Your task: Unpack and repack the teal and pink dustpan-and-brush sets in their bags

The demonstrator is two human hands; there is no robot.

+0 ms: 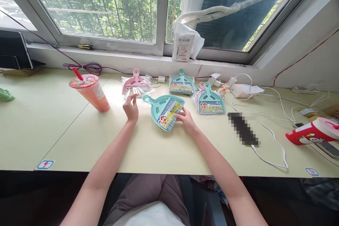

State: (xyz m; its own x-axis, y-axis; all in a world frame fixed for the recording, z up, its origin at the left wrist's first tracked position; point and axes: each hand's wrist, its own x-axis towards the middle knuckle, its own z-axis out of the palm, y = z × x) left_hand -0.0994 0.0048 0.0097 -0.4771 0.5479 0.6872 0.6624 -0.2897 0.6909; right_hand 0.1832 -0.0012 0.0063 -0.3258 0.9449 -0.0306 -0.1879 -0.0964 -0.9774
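My right hand grips the lower right edge of a teal dustpan-and-brush set, thumb over its printed label card. The set is tilted above the table, its looped handle pointing up and left. Left of that handle, my left hand is closed, fingertips pinched together; whether anything thin is between them I cannot make out. Just behind it lies a pink dustpan set in clear plastic. Further back is a wrapped teal dustpan set. To the right, another teal dustpan set overlaps a pink one.
A lidded drink cup with a red straw stands at left. A red-and-white cup is at the right. White cables cross the right side near a pixelated dark object. A paper box sits on the windowsill.
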